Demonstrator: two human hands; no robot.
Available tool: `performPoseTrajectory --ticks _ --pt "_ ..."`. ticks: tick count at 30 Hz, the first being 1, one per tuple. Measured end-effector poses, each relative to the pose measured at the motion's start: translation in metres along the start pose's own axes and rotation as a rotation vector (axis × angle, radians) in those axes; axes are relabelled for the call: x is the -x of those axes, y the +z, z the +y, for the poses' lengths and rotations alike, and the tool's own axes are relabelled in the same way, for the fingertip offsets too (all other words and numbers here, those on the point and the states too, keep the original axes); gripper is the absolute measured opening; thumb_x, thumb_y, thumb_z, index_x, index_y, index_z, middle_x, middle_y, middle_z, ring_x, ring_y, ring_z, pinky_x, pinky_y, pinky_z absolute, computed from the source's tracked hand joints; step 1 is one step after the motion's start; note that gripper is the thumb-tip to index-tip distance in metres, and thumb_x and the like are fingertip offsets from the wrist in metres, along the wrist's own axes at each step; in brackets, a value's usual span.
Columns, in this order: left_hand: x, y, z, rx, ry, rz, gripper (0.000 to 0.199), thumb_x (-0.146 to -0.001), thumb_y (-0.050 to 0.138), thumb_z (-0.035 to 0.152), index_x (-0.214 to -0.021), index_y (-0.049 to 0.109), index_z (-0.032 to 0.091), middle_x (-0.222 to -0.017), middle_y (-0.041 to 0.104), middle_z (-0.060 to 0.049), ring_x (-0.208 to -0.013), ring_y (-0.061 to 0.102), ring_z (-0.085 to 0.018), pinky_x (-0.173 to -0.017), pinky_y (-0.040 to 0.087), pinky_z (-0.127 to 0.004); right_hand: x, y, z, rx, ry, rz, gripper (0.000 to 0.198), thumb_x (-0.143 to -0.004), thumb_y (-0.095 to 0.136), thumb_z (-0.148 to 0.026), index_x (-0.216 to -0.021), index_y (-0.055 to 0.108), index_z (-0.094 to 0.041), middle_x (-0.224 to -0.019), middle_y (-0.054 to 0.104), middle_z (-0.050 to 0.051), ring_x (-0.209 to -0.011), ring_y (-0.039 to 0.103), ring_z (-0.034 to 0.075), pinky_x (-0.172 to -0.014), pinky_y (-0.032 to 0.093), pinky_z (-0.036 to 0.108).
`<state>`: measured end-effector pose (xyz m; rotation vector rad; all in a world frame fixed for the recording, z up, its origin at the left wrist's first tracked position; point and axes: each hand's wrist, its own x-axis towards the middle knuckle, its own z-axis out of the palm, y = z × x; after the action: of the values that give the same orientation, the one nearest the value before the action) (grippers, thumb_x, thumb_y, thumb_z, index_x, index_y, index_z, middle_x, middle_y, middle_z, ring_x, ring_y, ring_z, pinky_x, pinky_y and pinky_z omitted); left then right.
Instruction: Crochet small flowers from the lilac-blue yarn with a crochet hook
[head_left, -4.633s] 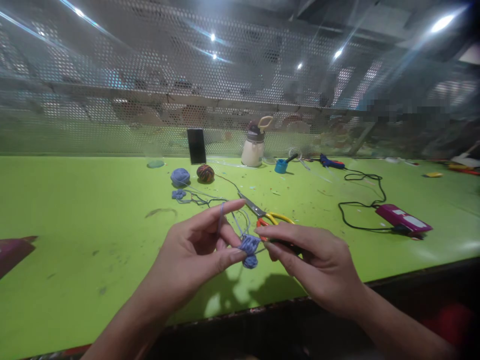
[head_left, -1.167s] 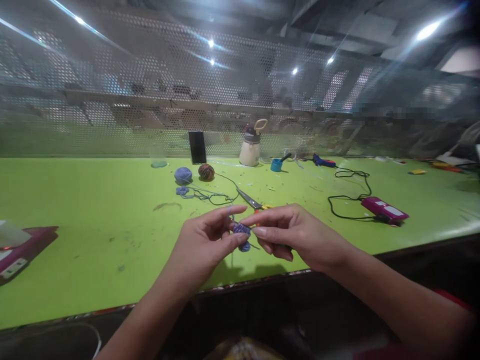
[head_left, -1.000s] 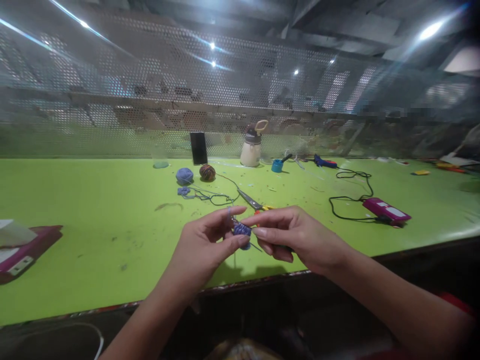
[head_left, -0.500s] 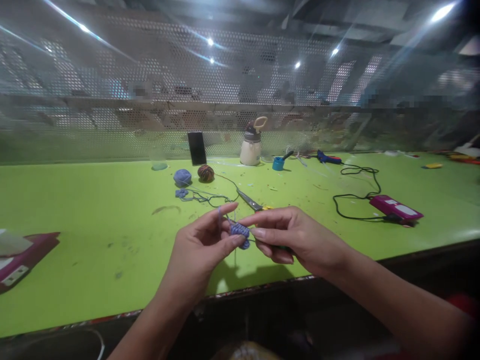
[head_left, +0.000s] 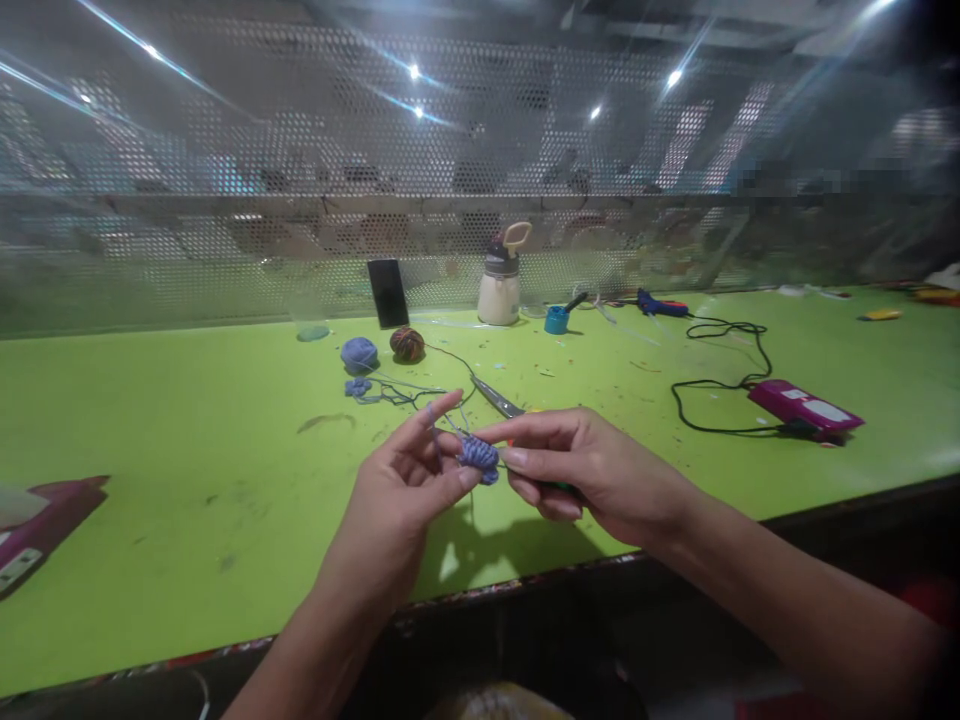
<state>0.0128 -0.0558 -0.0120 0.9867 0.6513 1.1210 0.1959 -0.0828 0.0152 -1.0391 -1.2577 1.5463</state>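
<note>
Shows, nearer than the scissors (head_left: 496, 398), a blue stitched piece (head_left: 478, 454) pinched in the left hand (head_left: 409, 485), right hand (head_left: 592, 460) pinching a mostly hidden slim tool (head_left: 561, 486) beside it, ribbed stitches done, attached yarn (head_left: 430, 412) suggesting more left.

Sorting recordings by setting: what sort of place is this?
Likely a craft workshop: a blue yarn ball and scissors lie on a long green worktable.
</note>
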Motion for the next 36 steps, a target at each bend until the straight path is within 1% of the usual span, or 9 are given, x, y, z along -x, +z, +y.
performPoseTrajectory --ticks 2,8,12,16,20,23,27,32,36 --pt "-0.001 0.001 -0.001 0.023 -0.011 0.004 0.061 -0.064 0.085 0.009 -0.120 0.069 0.028 -0.080 0.066 0.003 -0.079 0.061 -0.010 -0.078 0.048 -0.020 0.000 0.000 0.001 0.005 0.003 0.004 0.032 -0.080 0.068 -0.022 -0.111 0.076 -0.015 -0.053 0.056 -0.003 -0.039 0.039 0.004 -0.038 0.023 0.018" --pt "-0.001 0.003 -0.004 0.086 -0.084 -0.018 0.057 -0.061 0.085 0.009 -0.115 0.071 0.020 -0.084 0.069 -0.001 -0.083 0.062 -0.012 -0.083 0.047 -0.023 -0.001 0.002 0.000 0.014 0.005 -0.013 0.032 -0.080 0.067 -0.020 -0.111 0.075 -0.014 -0.052 0.056 -0.003 -0.039 0.039 0.004 -0.038 0.022 0.019" --pt "0.002 0.001 -0.003 0.025 -0.088 -0.047 0.060 -0.065 0.083 0.010 -0.122 0.068 0.021 -0.085 0.069 -0.001 -0.082 0.062 -0.013 -0.080 0.046 -0.023 -0.001 0.003 -0.002 0.001 0.018 -0.022 0.030 -0.079 0.067 -0.019 -0.107 0.076 -0.013 -0.051 0.053 -0.005 -0.040 0.036 0.004 -0.039 0.021 0.019" --pt "0.003 -0.002 0.000 -0.049 -0.085 -0.057 0.066 -0.067 0.083 0.009 -0.129 0.063 0.024 -0.078 0.067 0.002 -0.076 0.061 -0.012 -0.075 0.046 -0.023 -0.003 0.001 -0.002 0.017 0.037 -0.014 0.028 -0.079 0.068 -0.019 -0.105 0.077 -0.013 -0.051 0.053 -0.005 -0.040 0.035 0.004 -0.039 0.020 0.019" --pt "0.003 -0.005 0.001 -0.030 -0.091 -0.025 0.071 -0.064 0.083 0.006 -0.129 0.062 0.021 -0.071 0.065 0.004 -0.070 0.060 -0.011 -0.073 0.047 -0.023 -0.003 -0.002 0.000 0.066 0.017 -0.027 0.026 -0.079 0.067 -0.020 -0.103 0.077 -0.014 -0.051 0.054 -0.004 -0.040 0.037 0.004 -0.039 0.021 0.019" --pt "0.002 -0.005 0.000 0.025 -0.114 -0.014 0.070 -0.062 0.083 0.005 -0.128 0.061 0.017 -0.074 0.067 0.001 -0.073 0.061 -0.012 -0.076 0.047 -0.024 -0.003 -0.003 0.000 0.094 -0.002 -0.031 0.028 -0.080 0.067 -0.021 -0.105 0.077 -0.013 -0.051 0.054 -0.004 -0.040 0.037 0.004 -0.039 0.022 0.019" --pt "0.002 -0.004 0.000 0.062 -0.145 -0.007 0.071 -0.061 0.082 0.006 -0.129 0.061 0.017 -0.081 0.069 -0.001 -0.079 0.061 -0.014 -0.079 0.046 -0.025 -0.003 -0.002 -0.001 0.101 0.000 -0.011 0.031 -0.080 0.066 -0.022 -0.108 0.076 -0.013 -0.052 0.054 -0.004 -0.040 0.036 0.004 -0.039 0.022 0.020" --pt "0.004 -0.007 0.006 0.038 -0.170 0.042 0.052 -0.068 0.075 0.015 -0.119 0.070 0.019 -0.088 0.067 -0.003 -0.080 0.058 -0.015 -0.075 0.043 -0.026 -0.002 -0.002 -0.002 0.114 -0.004 -0.005 0.033 -0.080 0.067 -0.022 -0.111 0.075 -0.013 -0.053 0.055 -0.003 -0.041 0.038 0.005 -0.039 0.023 0.021" --pt "0.001 -0.010 0.010 -0.075 -0.137 0.049 0.032 -0.076 0.073 0.025 -0.107 0.076 0.017 -0.087 0.068 -0.005 -0.082 0.056 -0.017 -0.072 0.041 -0.027 0.001 -0.001 0.000 0.146 -0.025 -0.033 0.032 -0.082 0.067 -0.024 -0.111 0.075 -0.013 -0.054 0.055 -0.003 -0.040 0.037 0.005 -0.040 0.022 0.021"
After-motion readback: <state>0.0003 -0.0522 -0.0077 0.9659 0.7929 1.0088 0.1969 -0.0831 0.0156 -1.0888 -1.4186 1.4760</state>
